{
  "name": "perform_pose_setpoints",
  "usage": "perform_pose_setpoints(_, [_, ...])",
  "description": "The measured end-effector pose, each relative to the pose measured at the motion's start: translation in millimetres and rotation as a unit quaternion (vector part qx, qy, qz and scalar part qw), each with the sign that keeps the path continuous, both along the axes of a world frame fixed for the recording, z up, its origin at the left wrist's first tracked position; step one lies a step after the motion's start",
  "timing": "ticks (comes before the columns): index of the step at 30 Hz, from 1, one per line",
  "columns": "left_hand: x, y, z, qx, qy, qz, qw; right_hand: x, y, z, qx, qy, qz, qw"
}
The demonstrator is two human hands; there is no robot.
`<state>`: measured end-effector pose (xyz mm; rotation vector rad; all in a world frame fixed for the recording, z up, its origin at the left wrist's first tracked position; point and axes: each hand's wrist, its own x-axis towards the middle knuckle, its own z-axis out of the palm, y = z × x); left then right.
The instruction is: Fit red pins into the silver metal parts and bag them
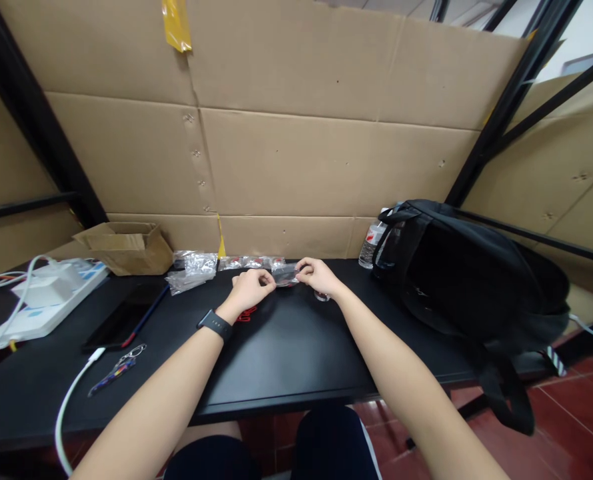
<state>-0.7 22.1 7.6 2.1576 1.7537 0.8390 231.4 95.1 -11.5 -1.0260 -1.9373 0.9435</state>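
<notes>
A small clear plastic bag point(285, 274) is stretched between my two hands above the far part of the black table point(291, 353). My left hand point(253, 288), with a dark watch on its wrist, pinches the bag's left side. At the opposite side, my right hand point(317, 275) grips it between thumb and fingers. Whether anything is inside the bag is too small to tell. Some red items point(247, 313) lie by my left wrist, partly hidden. Under my right hand sits a small round clear object point(321, 296), mostly covered.
Loose clear bags point(194, 268) and a row of filled packets point(251, 262) lie along the cardboard wall. To the left are a paper bag point(131, 248), power strip point(51, 300), phone point(125, 317) and keychain point(116, 370). A backpack point(476, 280) and water bottle point(371, 243) stand right.
</notes>
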Motion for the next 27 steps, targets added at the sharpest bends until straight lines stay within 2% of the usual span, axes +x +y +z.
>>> perform_pose_setpoints(5, [6.9,2.8,-3.1,-0.048,0.005,0.078,0.996,-4.6,-2.4,-6.6,-0.021,-0.030,-0.031,0.999])
perform_pose_setpoints(11, [12.4,5.5,-10.3,-0.081,0.058,0.097,0.990,-0.6,-7.0,-2.6,-0.012,-0.115,0.015,0.993])
perform_pose_setpoints(15, [12.7,3.3,-14.0,-0.037,0.086,0.086,0.992,-3.7,-10.0,1.4,0.098,-0.200,0.042,0.974])
perform_pose_setpoints(19, [8.2,3.4,-18.7,0.024,0.097,0.088,0.991,-8.8,-14.2,2.5,0.189,-0.277,0.020,0.942])
perform_pose_setpoints(21, [4.9,5.0,-21.3,0.050,0.103,0.060,0.992,-9.9,-16.7,2.8,0.192,-0.299,0.019,0.935])
perform_pose_setpoints(23, [2.4,6.6,-23.2,0.064,0.118,0.003,0.991,-10.3,-18.9,3.3,0.171,-0.320,0.023,0.932])
perform_pose_setpoints(25, [1.2,7.3,-23.9,0.063,0.128,-0.051,0.988,-10.5,-20.5,4.7,0.155,-0.331,0.020,0.931])
perform_pose_setpoints(27, [1.4,6.9,-23.2,0.055,0.125,-0.074,0.988,-10.8,-21.7,7.3,0.153,-0.330,0.012,0.931])
